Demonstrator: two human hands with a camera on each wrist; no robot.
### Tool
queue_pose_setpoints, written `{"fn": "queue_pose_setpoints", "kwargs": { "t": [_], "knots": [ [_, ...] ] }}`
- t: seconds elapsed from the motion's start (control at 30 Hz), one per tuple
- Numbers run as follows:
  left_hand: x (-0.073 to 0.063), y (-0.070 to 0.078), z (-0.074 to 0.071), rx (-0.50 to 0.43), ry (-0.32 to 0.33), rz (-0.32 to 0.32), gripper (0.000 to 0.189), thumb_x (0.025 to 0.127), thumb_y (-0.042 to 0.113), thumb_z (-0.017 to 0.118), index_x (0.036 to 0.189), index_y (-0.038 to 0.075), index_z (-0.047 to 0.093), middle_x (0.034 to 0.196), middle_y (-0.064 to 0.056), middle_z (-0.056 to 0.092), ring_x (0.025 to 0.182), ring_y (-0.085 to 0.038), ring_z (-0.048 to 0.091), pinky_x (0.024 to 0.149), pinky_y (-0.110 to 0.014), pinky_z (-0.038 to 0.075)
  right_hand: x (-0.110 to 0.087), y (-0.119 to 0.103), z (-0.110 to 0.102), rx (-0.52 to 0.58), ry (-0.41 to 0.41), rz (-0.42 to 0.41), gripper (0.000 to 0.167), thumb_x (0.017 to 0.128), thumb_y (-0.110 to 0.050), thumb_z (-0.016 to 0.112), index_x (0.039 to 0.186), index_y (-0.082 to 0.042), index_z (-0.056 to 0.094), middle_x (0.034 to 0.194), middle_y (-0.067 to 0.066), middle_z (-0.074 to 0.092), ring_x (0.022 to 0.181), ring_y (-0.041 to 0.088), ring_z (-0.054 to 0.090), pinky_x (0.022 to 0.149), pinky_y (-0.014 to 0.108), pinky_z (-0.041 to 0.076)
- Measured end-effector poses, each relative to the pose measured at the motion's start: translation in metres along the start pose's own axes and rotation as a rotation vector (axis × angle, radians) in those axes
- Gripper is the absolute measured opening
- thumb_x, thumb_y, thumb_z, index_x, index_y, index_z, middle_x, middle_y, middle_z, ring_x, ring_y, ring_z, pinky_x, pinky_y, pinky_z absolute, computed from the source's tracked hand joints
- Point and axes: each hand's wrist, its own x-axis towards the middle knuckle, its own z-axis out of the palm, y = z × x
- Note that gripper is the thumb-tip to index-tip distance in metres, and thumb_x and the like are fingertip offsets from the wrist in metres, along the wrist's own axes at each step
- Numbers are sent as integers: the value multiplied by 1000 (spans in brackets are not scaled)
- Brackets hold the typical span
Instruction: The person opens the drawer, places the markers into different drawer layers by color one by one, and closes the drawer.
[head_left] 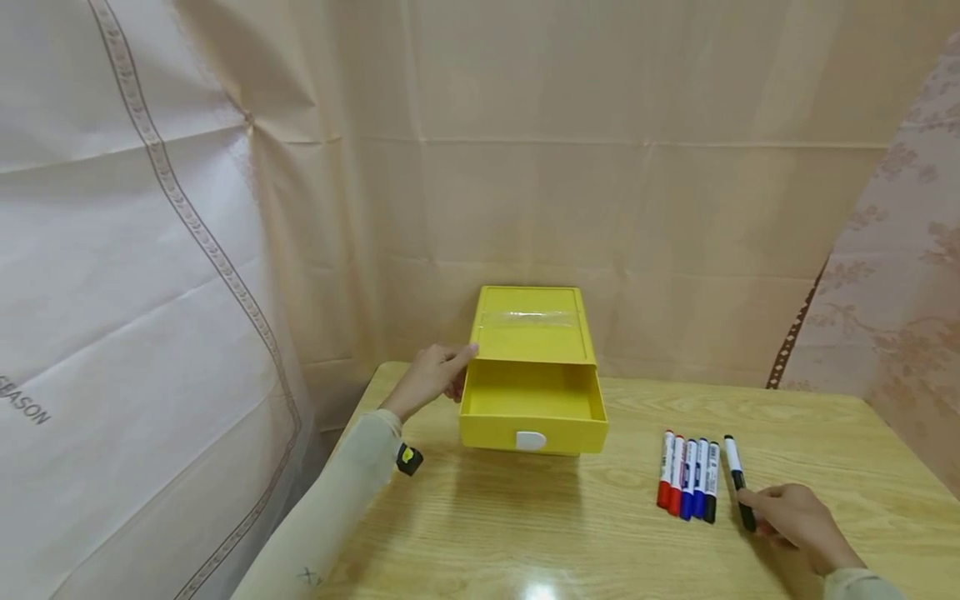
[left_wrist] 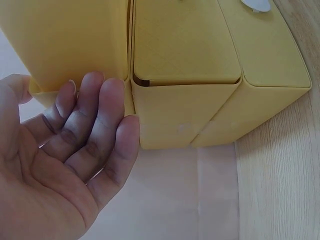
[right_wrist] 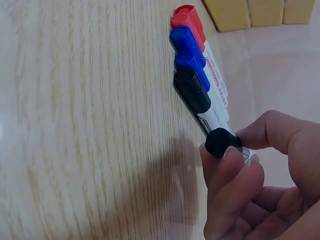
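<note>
A yellow drawer unit (head_left: 532,337) stands on the table with its top drawer (head_left: 532,433) pulled out toward me; no contents show inside. My left hand (head_left: 433,377) holds the unit's left front corner, the thumb on the top edge and the bent fingers against the side (left_wrist: 95,120). Well to the right, my right hand (head_left: 798,515) pinches a black whiteboard marker (head_left: 737,471) near its black end. In the right wrist view that marker's cap (right_wrist: 220,142) points at the camera, between thumb and fingers. Beside it lies a row of red, blue and black markers (head_left: 687,475).
In the left wrist view more yellow drawer units (left_wrist: 187,45) are stacked under the top one, a white knob (left_wrist: 257,4) on the lowest. Clear tape (head_left: 528,318) crosses the top. The wooden table (head_left: 637,558) meets a beige cloth (head_left: 622,208) behind. A small black device (head_left: 409,459) sits at my left wrist.
</note>
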Motion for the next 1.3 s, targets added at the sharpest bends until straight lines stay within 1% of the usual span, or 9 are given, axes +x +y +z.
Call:
{"fn": "queue_pose_setpoints", "kwargs": {
  "t": [0.1,0.2,0.3,0.43,0.6,0.73,0.87,1.13,1.3],
  "knots": [
    [0,0,1,-6,-3,-1,65,104,61,49,84,3,72,74,-12,68,74,-47,68,66,-38,59,0,-1,-1,-6,4,-7,42,99,-34,63,101,8,66,73,5,61,67,19,56,60,33,51],
    [0,0,1,-9,-7,3,65,104,60,49,85,3,72,74,-12,67,75,-49,68,66,-38,60,2,-1,-1,-10,1,-7,42,99,-37,63,99,5,67,72,5,60,67,19,55,60,33,49],
    [0,0,1,-2,-12,12,65,104,60,48,86,2,72,74,-12,67,74,-47,68,66,-39,60,3,0,-2,-5,2,-9,43,99,-38,64,101,5,67,72,5,60,68,20,55,61,34,50],
    [1,-1,1,4,-16,19,65,104,60,48,85,3,72,74,-13,67,72,-45,68,65,-39,60,4,2,-1,13,15,-13,43,98,-35,65,104,7,68,72,4,60,68,19,55,59,33,50],
    [2,-3,1,5,-15,12,65,104,61,48,84,4,71,74,-13,67,72,-45,68,65,-39,59,3,1,-1,3,35,-37,41,99,-35,64,102,6,68,70,2,59,67,19,55,57,32,49],
    [2,-4,0,3,-11,2,65,104,61,48,84,4,72,74,-12,68,73,-45,68,65,-38,59,2,-2,-2,-4,41,-45,45,99,-36,64,107,8,66,71,2,58,68,19,55,57,32,49],
    [1,-4,0,3,-7,-7,66,104,62,48,85,4,73,75,-13,68,72,-45,69,65,-38,60,2,-4,-3,11,45,-52,50,99,-39,65,113,9,65,71,2,57,69,19,55,57,32,49],
    [1,-2,0,7,-13,2,67,104,62,48,82,3,72,74,-14,68,73,-47,68,70,-46,61,1,-7,-4,4,85,-88,55,99,-40,66,118,12,64,74,1,60,70,18,57,56,31,50],
    [1,-1,0,14,-14,9,67,105,61,47,81,2,71,73,-14,67,70,-42,69,67,-43,60,0,-10,-4,-17,108,-121,55,101,-39,64,119,13,63,75,1,61,69,18,57,56,31,51]
  ]
}}
